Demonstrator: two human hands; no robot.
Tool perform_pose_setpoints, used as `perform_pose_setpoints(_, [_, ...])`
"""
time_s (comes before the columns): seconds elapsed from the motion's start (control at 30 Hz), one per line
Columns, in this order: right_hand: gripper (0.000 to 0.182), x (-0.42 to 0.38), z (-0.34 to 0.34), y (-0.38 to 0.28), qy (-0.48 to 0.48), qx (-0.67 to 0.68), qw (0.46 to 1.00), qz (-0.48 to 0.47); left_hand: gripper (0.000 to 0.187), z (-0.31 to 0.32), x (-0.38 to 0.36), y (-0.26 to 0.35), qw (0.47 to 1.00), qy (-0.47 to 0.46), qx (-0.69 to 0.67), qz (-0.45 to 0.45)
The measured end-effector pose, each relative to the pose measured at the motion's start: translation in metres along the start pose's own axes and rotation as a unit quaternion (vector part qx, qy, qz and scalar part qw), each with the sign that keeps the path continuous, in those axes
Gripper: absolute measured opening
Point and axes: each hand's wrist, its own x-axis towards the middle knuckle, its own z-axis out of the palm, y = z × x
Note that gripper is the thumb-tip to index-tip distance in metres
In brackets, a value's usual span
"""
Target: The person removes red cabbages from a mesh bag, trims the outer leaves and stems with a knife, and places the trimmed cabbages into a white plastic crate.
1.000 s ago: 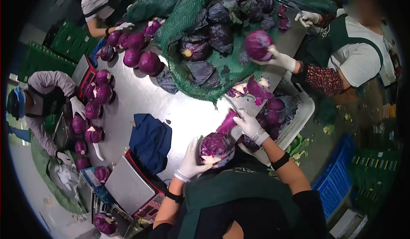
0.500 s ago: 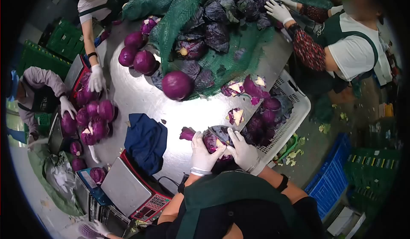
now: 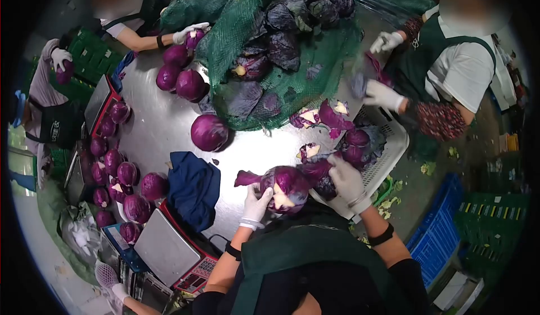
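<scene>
"Left hand [image 3: 256, 206] first: how does it hold?"

"Curled round the near left side of the purple cabbage [image 3: 291, 182], its thumb close to the pale cut base. The cabbage sits above the near edge of the metal table [image 3: 154, 104], just in front of the apron [image 3: 304, 253]."

"And the right hand [image 3: 346, 181]?"

"At a dark purple leaf [image 3: 316, 171], between the cabbage and the white basket [image 3: 402, 149]. Blur hides the fingertips, so nobody can tell how firmly they close, or whether the leaf is free."

"What would make the peeling go well, in your judgement?"

"A steady left palm, with the cut base turned up so leaf ends are easy to reach. The right should draw each leaf outward from the base, low and smoothly, without digging into the firm head."

"Do the arms suit that?"

"They seem to. Both forearms come up from below, angled inward, the right wrist higher, knuckles uppermost."
</scene>
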Motion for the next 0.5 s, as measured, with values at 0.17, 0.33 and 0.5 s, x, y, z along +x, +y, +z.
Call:
perform_pose_setpoints(0.17, [0.037, 0.008, 0.023, -0.05, -0.2, 0.3, 0.888, 0.283, 0.097, -0.001, -0.005, 0.08, 0.923, -0.03, 0.369, 0.104])
perform_pose_setpoints(0.33, [0.039, 0.028, 0.021, -0.043, -0.21, 0.187, 0.938, 0.204, 0.103, 0.018, 0.017, 0.06, 0.924, -0.07, 0.315, 0.207])
perform_pose_setpoints(0.5, [0.06, 0.004, 0.013, -0.069, -0.179, -0.111, 0.975, 0.07, 0.098, 0.049, 0.021, 0.075, 0.9, -0.053, 0.396, 0.176])
